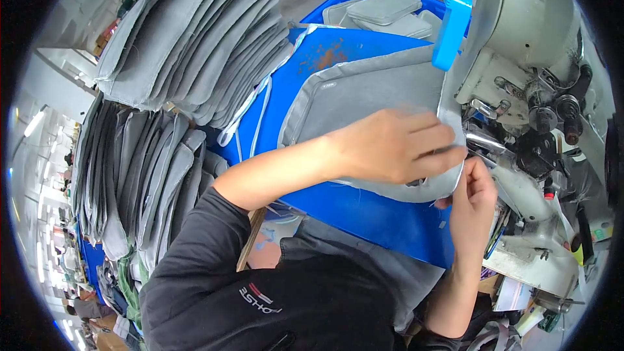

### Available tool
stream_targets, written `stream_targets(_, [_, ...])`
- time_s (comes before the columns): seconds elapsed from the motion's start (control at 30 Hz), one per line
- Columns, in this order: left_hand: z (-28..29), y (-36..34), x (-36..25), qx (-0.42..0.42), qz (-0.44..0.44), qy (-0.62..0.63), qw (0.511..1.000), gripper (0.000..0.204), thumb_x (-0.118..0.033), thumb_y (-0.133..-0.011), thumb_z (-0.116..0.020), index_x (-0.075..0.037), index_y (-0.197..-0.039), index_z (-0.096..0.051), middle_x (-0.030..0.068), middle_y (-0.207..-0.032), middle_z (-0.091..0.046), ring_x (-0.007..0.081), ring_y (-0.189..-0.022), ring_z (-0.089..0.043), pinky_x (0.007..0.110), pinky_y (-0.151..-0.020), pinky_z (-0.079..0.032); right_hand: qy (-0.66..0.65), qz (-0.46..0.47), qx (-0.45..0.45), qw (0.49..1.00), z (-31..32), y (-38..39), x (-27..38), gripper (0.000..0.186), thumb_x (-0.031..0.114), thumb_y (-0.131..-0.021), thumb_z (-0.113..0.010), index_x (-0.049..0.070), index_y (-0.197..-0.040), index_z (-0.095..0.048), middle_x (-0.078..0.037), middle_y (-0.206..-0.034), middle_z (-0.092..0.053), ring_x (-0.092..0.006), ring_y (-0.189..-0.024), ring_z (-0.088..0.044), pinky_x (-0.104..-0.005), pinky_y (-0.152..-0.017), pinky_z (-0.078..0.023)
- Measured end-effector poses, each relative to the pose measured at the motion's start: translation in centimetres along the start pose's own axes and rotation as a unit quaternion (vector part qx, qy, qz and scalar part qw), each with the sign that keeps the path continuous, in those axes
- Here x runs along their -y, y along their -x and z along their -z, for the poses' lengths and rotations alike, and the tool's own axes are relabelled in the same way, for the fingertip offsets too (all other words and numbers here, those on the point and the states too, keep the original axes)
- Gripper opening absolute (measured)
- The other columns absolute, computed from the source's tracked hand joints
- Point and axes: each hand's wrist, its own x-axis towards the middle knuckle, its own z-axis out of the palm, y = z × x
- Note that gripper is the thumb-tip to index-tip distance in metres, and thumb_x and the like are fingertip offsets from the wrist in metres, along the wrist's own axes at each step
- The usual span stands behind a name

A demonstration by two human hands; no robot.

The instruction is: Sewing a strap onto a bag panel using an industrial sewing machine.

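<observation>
A grey fabric piece (364, 88) with a raised edge strip lies on the blue work surface (370, 227), beside a sewing machine (533, 26). My left hand (396, 146) rests over its right part, slightly blurred, fingers curled onto the edge by the machine's metal parts. Just below, my right hand (474, 195) pinches the same edge near the lower right corner; some fingertips are hidden by the fabric and the left hand. A light blue plastic fitting (453, 29) on a white rod hangs over the piece's upper right.
Tall stacks of grey pieces (182, 32) and more upright ones (123, 175) fill the left side, with white tapes (263, 94) along the upper stack. A blue bin (331, 0) of grey pieces stands behind. Far left, a person (88, 309) is in the background.
</observation>
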Motion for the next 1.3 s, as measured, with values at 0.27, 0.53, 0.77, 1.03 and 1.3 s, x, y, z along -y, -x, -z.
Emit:
stream_targets(0.27, [-1.3, 0.4, 0.4, -0.019, 0.002, 0.007, 1.0, 0.033, -0.009, -0.075, -0.067, -0.002, -0.107, -0.067, 0.0049, -0.095, -0.063, 0.0194, -0.088, -0.067, 0.026, -0.057, -0.056, -0.068, 0.006, 0.054, 0.996, 0.0, -0.1, -0.8, 0.023, 0.01, -0.104, -0.047, 0.003, -0.082, -0.052, 0.001, -0.063, -0.053, -0.0064, -0.051, -0.053, -0.0198, -0.048, -0.042])
stream_targets(0.53, [-1.7, 0.0, 0.7, 0.01, 0.012, -0.02, 1.0, 0.032, -0.008, -0.075, -0.066, 0.0, -0.107, -0.067, 0.0066, -0.098, -0.066, 0.022, -0.094, -0.068, 0.029, -0.067, -0.059, -0.083, -0.013, 0.009, 0.996, -0.2, -0.7, -1.1, 0.027, 0.017, -0.105, -0.045, 0.004, -0.083, -0.055, 0.001, -0.062, -0.051, -0.0079, -0.048, -0.051, -0.0222, -0.046, -0.04])
stream_targets(0.77, [-0.8, -0.6, 1.9, 0.022, 0.044, 0.021, 0.999, 0.037, -0.004, -0.073, -0.064, 0.001, -0.109, -0.068, 0.014, -0.101, -0.069, 0.031, -0.099, -0.068, 0.037, -0.083, -0.057, -0.058, 0.018, 0.007, 0.998, -0.6, -1.8, -0.2, 0.023, 0.013, -0.099, -0.054, 0.002, -0.079, -0.055, -0.005, -0.062, -0.058, -0.0107, -0.048, -0.057, -0.0262, -0.043, -0.045])
stream_targets(1.03, [-1.9, 0.3, 0.2, -0.007, 0.135, 0.015, 0.991, 0.032, 0.002, -0.078, -0.066, 0.0, -0.11, -0.066, 0.0127, -0.103, -0.068, 0.0241, -0.099, -0.067, 0.032, -0.084, -0.054, 0.052, -0.046, 0.012, 0.997, 0.6, -1.8, 1.6, 0.023, 0.012, -0.096, -0.059, -0.003, -0.078, -0.061, -0.009, -0.064, -0.065, -0.013, -0.052, -0.063, -0.0268, -0.046, -0.048])
stream_targets(1.3, [-1.2, -0.6, -2.5, -0.041, 0.464, 0.498, 0.731, 0.022, -0.011, -0.084, -0.079, -0.004, -0.101, -0.067, -0.002, -0.087, -0.068, 0.005, -0.077, -0.059, 0.021, -0.069, -0.046, 0.231, 0.159, -0.066, 0.958, -1.7, 0.2, -2.3, 0.016, 0.011, -0.082, -0.067, 0.001, -0.069, -0.063, -0.018, -0.059, -0.061, -0.0352, -0.055, -0.064, -0.0424, -0.052, -0.049])
